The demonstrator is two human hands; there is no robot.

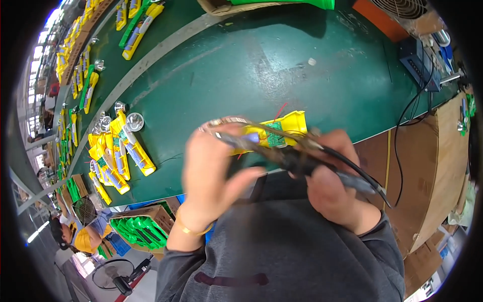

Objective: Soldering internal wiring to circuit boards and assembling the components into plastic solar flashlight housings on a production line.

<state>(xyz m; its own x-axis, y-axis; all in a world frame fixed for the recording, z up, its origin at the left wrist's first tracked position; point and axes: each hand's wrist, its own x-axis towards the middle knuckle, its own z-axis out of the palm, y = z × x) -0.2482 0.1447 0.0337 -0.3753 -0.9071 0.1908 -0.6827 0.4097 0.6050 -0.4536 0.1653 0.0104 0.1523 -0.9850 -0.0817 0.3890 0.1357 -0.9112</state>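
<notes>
On the green table [322,90], a yellow housing [294,123] with a circuit board [274,136] lies partly behind a blurred, dark corded tool [298,162]. The right hand [332,186]'s fingers grip the tool; I cannot tell whether the left hand [206,168]'s do. Positioning the tool seems the step; the next move likely calls for steadying the housing.

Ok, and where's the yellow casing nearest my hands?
In the head view, that yellow casing lies on the green table, just right of centre, between your left hand and right hand, with the casing pile farther left.
</notes>
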